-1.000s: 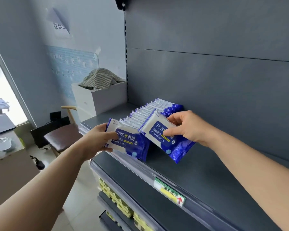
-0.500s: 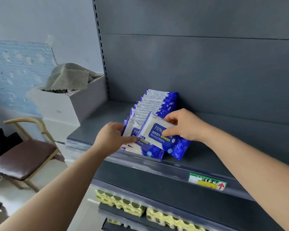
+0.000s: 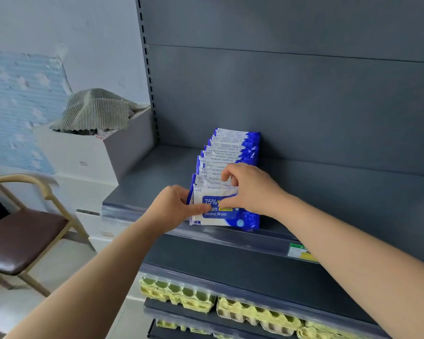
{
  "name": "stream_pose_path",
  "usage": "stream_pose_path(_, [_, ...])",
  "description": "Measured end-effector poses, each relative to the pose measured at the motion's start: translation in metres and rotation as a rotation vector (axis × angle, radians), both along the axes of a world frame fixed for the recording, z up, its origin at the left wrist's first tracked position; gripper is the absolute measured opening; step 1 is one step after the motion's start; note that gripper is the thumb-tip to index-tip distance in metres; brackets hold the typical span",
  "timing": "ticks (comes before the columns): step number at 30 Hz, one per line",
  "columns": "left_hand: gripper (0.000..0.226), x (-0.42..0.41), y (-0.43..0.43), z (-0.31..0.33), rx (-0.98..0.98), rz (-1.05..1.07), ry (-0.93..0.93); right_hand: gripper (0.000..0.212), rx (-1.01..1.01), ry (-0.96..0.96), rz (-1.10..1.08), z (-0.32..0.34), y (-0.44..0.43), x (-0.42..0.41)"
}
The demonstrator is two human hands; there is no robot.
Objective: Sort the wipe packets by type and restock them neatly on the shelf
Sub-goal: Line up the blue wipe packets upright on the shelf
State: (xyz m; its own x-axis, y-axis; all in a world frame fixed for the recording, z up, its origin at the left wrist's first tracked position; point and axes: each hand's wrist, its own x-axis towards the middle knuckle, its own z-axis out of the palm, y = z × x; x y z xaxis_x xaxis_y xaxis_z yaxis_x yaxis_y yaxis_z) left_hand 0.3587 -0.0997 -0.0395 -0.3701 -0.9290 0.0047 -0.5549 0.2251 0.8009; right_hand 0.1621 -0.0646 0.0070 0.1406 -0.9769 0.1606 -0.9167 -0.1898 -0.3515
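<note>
A row of several blue and white alcohol wipe packets point(image 3: 233, 148) stands upright on the dark grey shelf point(image 3: 142, 177), running from the front edge to the back panel. The front packet point(image 3: 220, 217), labelled "75% Alcohol Wipes", stands at the front lip. My left hand point(image 3: 174, 206) grips its left edge, thumb across the label. My right hand point(image 3: 250, 189) pinches its top right part, fingers curled behind it against the row.
A white box point(image 3: 83, 157) with a striped cloth point(image 3: 96, 108) over it stands left of the shelf. A wooden chair point(image 3: 22, 231) sits at the lower left. Yellow egg trays point(image 3: 230, 307) fill the lower shelves. A green and yellow price tag point(image 3: 301, 252) marks the shelf lip.
The packet in my right hand has gone from tilted in front of the row to upright at its front end. My left hand has closed on its left edge. The view has swung left.
</note>
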Motion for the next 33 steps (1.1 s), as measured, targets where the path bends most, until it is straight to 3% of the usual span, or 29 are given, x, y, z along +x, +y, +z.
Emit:
stream_pose_path(4, [0.034,0.003,-0.005,-0.007,-0.035,0.026,-0.067,0.066,0.051,-0.010,-0.094,-0.008,0.014,-0.023])
stream_pose_path(6, [0.056,0.002,-0.006,-0.007,-0.036,0.050,-0.034,0.065,0.076,-0.009,-0.151,-0.013,0.017,-0.030])
stream_pose_path(8, [0.063,-0.002,-0.008,-0.005,-0.065,0.054,-0.009,0.061,0.071,-0.034,-0.180,-0.017,0.015,-0.032])
stream_pose_path(13, [0.052,-0.013,-0.017,-0.006,-0.161,0.106,0.033,0.059,-0.001,-0.096,-0.200,-0.016,0.002,-0.029])
stream_pose_path(19, [0.035,0.007,-0.014,-0.017,-0.206,-0.072,-0.057,0.091,0.079,0.058,-0.113,-0.028,0.018,-0.026])
stream_pose_path(22, [0.033,0.015,-0.014,-0.019,-0.199,-0.095,-0.088,0.101,0.004,0.061,-0.120,-0.035,0.021,-0.023])
stream_pose_path(23, [0.041,0.016,-0.014,-0.020,-0.184,-0.073,-0.062,0.106,-0.008,0.047,-0.124,-0.036,0.019,-0.023])
stream_pose_path(26, [0.101,0.017,-0.014,-0.017,-0.018,-0.019,0.086,0.119,0.083,-0.120,-0.156,-0.035,0.016,-0.021])
stream_pose_path(27, [0.102,0.016,-0.015,-0.017,0.045,-0.024,0.123,0.121,0.128,-0.198,-0.160,-0.034,0.015,-0.020])
stream_pose_path(30, [0.042,0.004,-0.014,-0.012,0.111,-0.134,0.131,0.116,0.212,-0.321,-0.166,-0.038,0.009,-0.017])
stream_pose_path(33, [0.019,-0.004,-0.015,-0.011,0.200,-0.155,0.149,0.111,0.284,-0.382,-0.161,-0.041,0.004,-0.018])
